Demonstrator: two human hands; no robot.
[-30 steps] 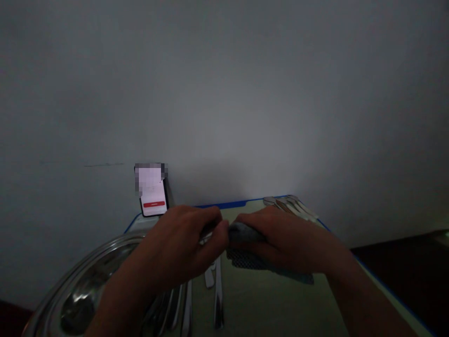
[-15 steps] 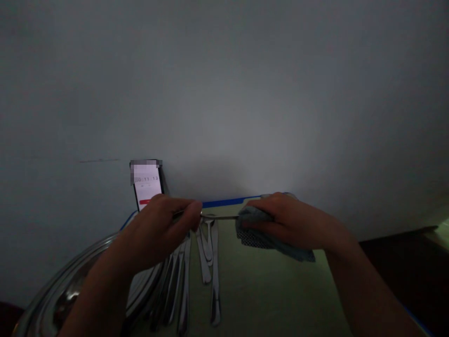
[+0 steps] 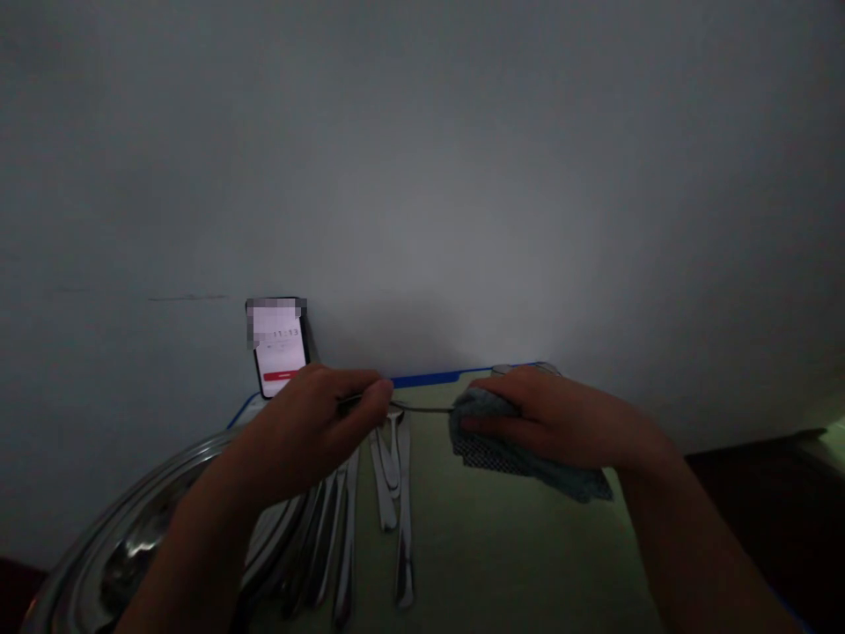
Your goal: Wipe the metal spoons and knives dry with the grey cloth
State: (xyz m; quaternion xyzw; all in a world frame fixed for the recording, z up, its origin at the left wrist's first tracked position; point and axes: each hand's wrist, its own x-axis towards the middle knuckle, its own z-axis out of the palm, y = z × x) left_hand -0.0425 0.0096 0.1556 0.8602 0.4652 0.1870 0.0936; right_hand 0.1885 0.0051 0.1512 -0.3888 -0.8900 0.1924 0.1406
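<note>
My left hand (image 3: 317,427) is closed around one end of a thin metal piece of cutlery (image 3: 426,409), held level above the table. Whether it is a spoon, a fork or something else cannot be made out, since both ends are hidden. A grey-blue cloth (image 3: 492,436) with a mesh-patterned part is bunched in my right hand (image 3: 551,414), which grips it around the cutlery's other end. Below and between the hands lie loose pieces of cutlery, among them a spoon (image 3: 394,449) and a long-handled piece (image 3: 405,537). Several more handles (image 3: 343,537) lie in a row further left.
A large shiny round metal dish (image 3: 158,519) stands at the left, partly behind my left forearm. Behind it a phone (image 3: 281,348) showing a timer leans on the grey wall (image 3: 422,194). The pale green tabletop (image 3: 502,555) has a blue back edge.
Both hands have shifted slightly right along with the cutlery and cloth. My grip looks the same, and the cutlery on the table has stayed in place.
</note>
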